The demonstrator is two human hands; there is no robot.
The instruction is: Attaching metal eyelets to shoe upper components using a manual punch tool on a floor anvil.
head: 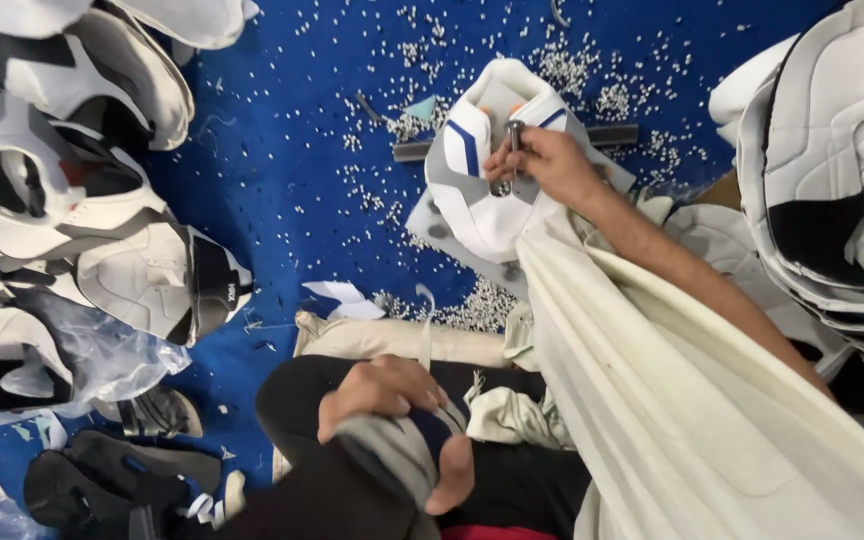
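The right hand [542, 160] is pinching a metal punch [512, 150] upright on the white pad [482, 200] lying on the blue floor [282, 180], while the left hand [392, 400] is gripping folded cloth [402, 450] on the lap, so the unsteadied pad may be sliding and the punch skidding.

A blue mat-covered floor [282, 190] carries a wide scatter of tiny white punched-out bits [592, 90], stacks of white-and-black padded shoe-upper pieces at the left [62, 190] and right [832, 170], a crumpled clear plastic bag [102, 360], a flat grey metal bar [612, 135] and small white paper scraps [347, 298].
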